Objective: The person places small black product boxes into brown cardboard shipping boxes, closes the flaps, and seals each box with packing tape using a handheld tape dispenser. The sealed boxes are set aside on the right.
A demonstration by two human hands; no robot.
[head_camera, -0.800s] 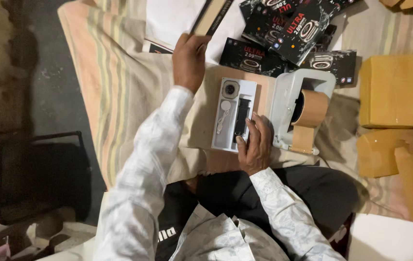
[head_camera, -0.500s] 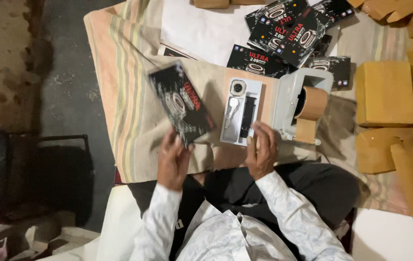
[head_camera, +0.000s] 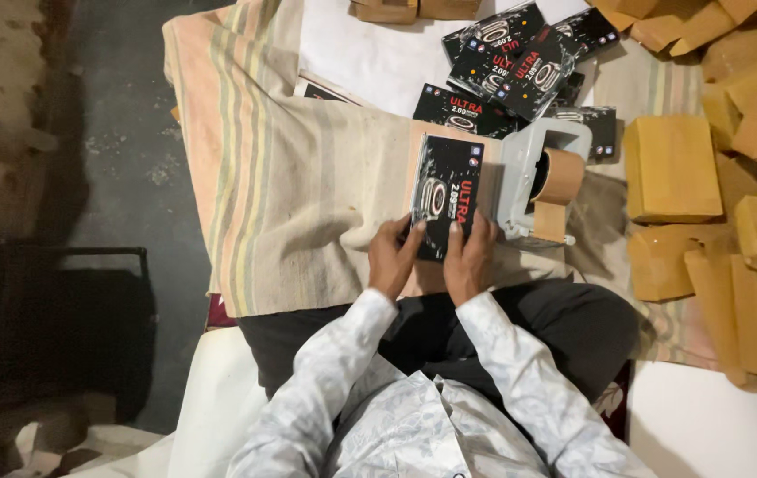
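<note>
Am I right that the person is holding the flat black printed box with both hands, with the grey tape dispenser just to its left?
Not quite: in the head view, the grey tape dispenser stands just right of the flat black printed box. Both the left hand and right hand do hold it.

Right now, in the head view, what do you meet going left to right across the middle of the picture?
Black chair → striped cloth → left hand → black printed box → right hand → grey tape dispenser → brown tape roll → brown wrapped parcels.
</note>
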